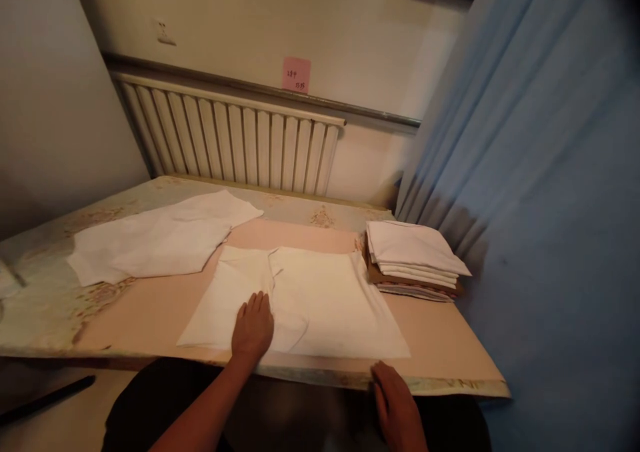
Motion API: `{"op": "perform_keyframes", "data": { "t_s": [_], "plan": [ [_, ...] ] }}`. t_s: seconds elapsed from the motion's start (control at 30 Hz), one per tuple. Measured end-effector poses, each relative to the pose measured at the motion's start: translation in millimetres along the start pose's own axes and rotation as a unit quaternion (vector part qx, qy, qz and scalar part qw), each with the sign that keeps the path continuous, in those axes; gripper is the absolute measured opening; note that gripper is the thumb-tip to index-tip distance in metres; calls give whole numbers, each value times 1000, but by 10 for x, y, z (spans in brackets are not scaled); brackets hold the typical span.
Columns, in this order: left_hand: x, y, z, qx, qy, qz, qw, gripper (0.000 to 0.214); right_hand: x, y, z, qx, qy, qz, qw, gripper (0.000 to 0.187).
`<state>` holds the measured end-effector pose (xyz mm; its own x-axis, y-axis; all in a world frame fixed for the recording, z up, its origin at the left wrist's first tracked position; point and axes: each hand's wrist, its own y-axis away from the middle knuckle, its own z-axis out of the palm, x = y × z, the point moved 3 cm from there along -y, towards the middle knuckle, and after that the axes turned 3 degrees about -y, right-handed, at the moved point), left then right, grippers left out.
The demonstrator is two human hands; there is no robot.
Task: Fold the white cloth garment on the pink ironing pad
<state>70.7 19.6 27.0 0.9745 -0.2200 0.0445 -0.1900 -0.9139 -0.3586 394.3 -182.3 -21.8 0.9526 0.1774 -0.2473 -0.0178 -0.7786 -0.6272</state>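
Note:
A white garment [335,299] lies spread flat in front of me, with creases and a seam-like line near its middle; its kind is not clear. My left hand [253,325] rests palm down on its left half, fingers stretched out. At the table's front edge, just below the garment's right corner, is my right hand [397,402], holding nothing that I can see. Its fingers are slightly bent, with the thumb apart. Farther left lies a second white garment [165,239], loosely laid out and wrinkled.
A stack of folded cloths [415,255] stands on the right of the table, beside a blue curtain [540,205]. Under the garments is a pinkish sheet [440,335] over a flowered tablecloth [55,305]. A radiator [240,139] lines the wall behind.

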Motion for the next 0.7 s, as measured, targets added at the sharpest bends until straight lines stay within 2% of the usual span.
{"op": "perform_keyframes", "data": {
  "t_s": [0.13, 0.3, 0.57, 0.7],
  "plan": [
    [-1, 5, 0, 4, 4, 4, 1000, 49, -43, 23, -37, -18, 9, -44, 999, 31],
    [-5, 5, 32, 8, -11, 3, 1000, 49, -117, -43, 45, -35, 30, -83, 995, 40],
    [-9, 1, 44, 14, 10, 1, 1000, 49, -39, -113, 219, -89, 50, -32, 994, 53],
    [-3, 9, 13, 14, 18, 2, 1000, 48, -148, -346, 211, -122, 2, 34, 992, 42]
  ]
}}
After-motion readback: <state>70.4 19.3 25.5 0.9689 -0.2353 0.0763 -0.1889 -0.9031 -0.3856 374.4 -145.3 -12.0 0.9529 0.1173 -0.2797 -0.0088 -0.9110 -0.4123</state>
